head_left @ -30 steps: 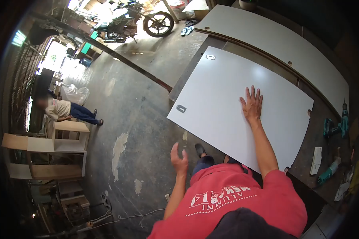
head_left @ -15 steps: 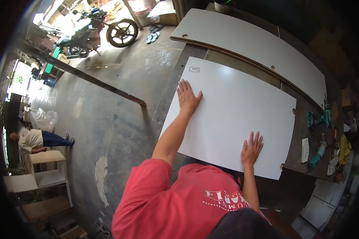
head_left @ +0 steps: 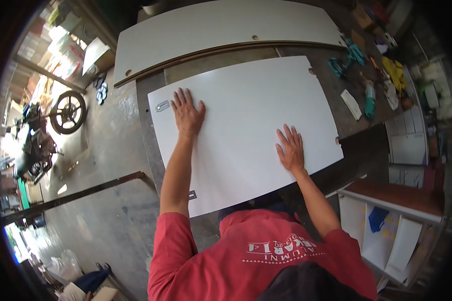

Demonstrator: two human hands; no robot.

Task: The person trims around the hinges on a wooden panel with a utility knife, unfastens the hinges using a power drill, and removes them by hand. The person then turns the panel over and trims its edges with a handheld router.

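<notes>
A white panel (head_left: 241,110) lies flat on the dark workbench, with round notches along its right edge. My left hand (head_left: 187,114) rests palm down near its upper left corner, fingers spread, just right of a small metal plate (head_left: 162,106). Another metal plate (head_left: 192,195) shows at the lower left, partly covered by my left forearm. My right hand (head_left: 291,150) lies flat on the panel's right part with its fingers apart. Neither hand grips anything.
Behind the panel lies a longer white board (head_left: 226,30). At the right of the bench (head_left: 331,95) are a teal drill (head_left: 354,52), a teal power tool (head_left: 369,100) and a yellow item (head_left: 394,72). A cabinet (head_left: 386,205) stands lower right; a motorcycle (head_left: 37,145) and another person (head_left: 85,286) are at left.
The view has turned, so the bench sits straighter and the lower left metal plate shows. My left hand now lies beside the upper plate instead of below it. Both hands stay flat.
</notes>
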